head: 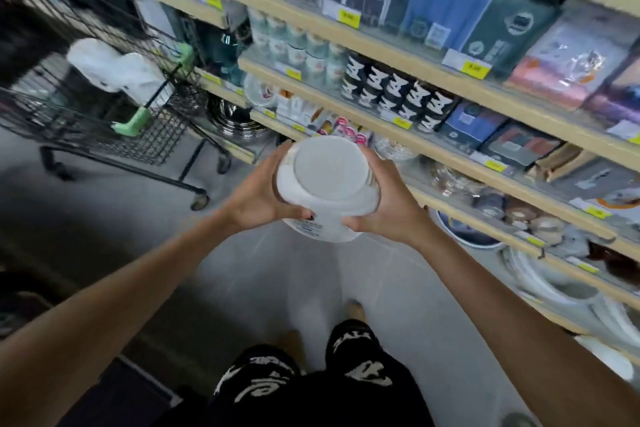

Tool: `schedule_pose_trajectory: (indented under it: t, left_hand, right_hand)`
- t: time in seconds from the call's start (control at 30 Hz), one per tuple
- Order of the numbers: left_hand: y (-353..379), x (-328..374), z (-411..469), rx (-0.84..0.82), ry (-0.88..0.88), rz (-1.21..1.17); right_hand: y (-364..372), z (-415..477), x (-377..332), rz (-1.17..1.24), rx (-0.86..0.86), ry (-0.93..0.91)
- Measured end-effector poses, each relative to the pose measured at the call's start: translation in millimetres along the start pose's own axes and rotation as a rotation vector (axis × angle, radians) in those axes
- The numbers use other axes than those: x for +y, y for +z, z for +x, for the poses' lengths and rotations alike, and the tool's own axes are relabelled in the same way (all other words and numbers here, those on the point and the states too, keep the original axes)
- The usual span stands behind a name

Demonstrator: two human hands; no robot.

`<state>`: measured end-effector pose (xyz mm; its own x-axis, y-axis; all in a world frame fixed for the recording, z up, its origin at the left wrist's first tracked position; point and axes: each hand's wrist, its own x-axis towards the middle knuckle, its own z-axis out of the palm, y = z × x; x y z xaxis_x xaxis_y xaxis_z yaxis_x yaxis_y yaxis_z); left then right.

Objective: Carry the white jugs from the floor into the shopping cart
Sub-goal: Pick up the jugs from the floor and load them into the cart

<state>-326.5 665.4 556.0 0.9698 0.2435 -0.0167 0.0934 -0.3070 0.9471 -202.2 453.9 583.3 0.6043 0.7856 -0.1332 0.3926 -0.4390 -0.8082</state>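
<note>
A white jug (327, 180) is held in front of me at mid-frame, tipped so its round base faces the camera. My left hand (258, 196) grips its left side and my right hand (388, 208) grips its right side, with both thumbs pressed on the near rim. The black wire shopping cart (104, 121) stands to the upper left, apart from the jug. White jug-like shapes (114, 69) lie inside the cart's basket. The picture is blurred by motion.
Wooden store shelves (433, 146) packed with cups, tins, plates and boxed goods run along the right side. The grey floor (242, 288) stretches below my arms. My legs in black patterned shorts (311, 381) show at the bottom.
</note>
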Motion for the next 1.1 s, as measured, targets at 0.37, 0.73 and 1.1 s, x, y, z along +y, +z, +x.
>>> schedule_pose_trajectory:
  t: [0.37,0.73,1.1]
  left_hand:
    - [-191.8,-79.9,3.7,0.147,-0.178,0.14]
    - [-400.6,-145.5,70.7,0.203,-0.281,0.253]
    - [-515.8,-249.7,118.0,0.255,-0.368,-0.058]
  right_hand:
    - [112.3,189.9,-80.4,0.024,-0.146,-0.216]
    - [210.6,409.8,-161.8,0.045,-0.238,-0.28]
    - [300.2,564.4,-195.8,-0.101,-0.362,-0.259]
